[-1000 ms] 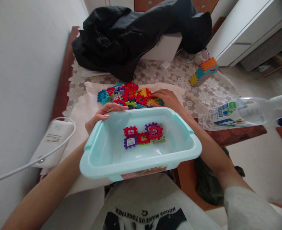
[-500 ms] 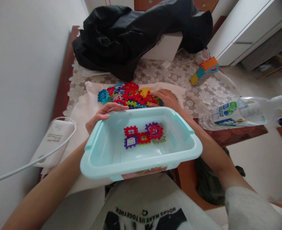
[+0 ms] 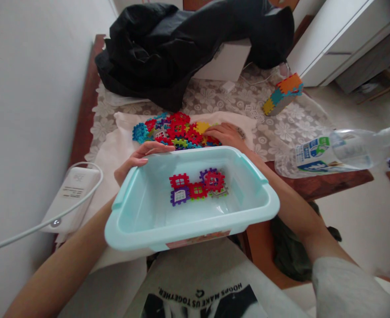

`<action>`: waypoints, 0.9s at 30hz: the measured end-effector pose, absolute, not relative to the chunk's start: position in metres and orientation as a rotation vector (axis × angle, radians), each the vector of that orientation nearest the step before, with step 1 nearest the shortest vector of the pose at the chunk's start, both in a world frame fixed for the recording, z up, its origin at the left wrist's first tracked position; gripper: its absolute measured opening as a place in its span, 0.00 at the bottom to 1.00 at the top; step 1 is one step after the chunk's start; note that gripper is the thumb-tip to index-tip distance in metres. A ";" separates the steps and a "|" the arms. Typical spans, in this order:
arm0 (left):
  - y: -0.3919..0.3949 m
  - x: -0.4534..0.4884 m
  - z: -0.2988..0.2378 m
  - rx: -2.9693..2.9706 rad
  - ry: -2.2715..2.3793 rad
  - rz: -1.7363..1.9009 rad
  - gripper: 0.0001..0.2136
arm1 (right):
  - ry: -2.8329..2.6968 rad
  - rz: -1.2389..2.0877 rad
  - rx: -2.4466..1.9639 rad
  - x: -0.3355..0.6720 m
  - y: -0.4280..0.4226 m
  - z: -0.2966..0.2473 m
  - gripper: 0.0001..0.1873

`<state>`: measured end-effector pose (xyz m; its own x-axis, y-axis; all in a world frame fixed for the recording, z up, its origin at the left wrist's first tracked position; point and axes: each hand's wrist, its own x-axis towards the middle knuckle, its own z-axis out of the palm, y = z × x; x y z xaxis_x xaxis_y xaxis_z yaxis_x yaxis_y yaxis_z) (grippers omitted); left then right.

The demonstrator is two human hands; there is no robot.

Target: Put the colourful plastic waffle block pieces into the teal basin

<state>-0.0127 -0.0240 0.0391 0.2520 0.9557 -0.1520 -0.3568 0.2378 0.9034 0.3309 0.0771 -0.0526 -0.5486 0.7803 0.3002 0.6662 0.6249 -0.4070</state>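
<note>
A light-blue plastic basin [image 3: 188, 236] is tilted toward me at the table's front edge. My left hand [image 3: 138, 161] grips its far left corner, fingers along the outside of the far rim. Inside lie several linking blocks [image 3: 198, 187], red, purple and grey, some with window shapes. Beyond the basin is a heap of colourful linking blocks [image 3: 178, 128] on a white cloth. My right hand [image 3: 228, 134] reaches past the basin's right side and rests on the right end of that heap. Its fingers are stretched over the blocks; the thumb is hard to see.
A black plastic bag [image 3: 155, 48] and a white box [image 3: 223, 62] fill the back. At right stand an assembled block shape [image 3: 283, 95] and a clear bottle [image 3: 330, 152] with a label. A white adapter [image 3: 70, 198] with a cable lies at left.
The right hand's fingers have shifted slightly over the heap, and its thumb shows less than before. The basin stays almost where it was, the left hand still on it.
</note>
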 end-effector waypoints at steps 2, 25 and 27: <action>-0.025 -0.013 0.040 0.866 0.862 1.081 0.16 | -2.364 0.334 -1.111 0.330 0.078 -0.052 0.19; -0.021 -0.013 0.032 0.829 0.822 1.085 0.17 | -2.406 0.452 -1.086 0.333 0.067 -0.041 0.16; -0.022 -0.012 0.036 0.836 0.837 1.098 0.17 | -2.376 0.454 -1.073 0.332 0.069 -0.044 0.15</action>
<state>-0.0123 -0.0224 0.0357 0.2369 0.9599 -0.1499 -0.3995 0.2369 0.8856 0.3318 0.0689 -0.0437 -0.5710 0.7659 0.2956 0.6028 0.6356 -0.4823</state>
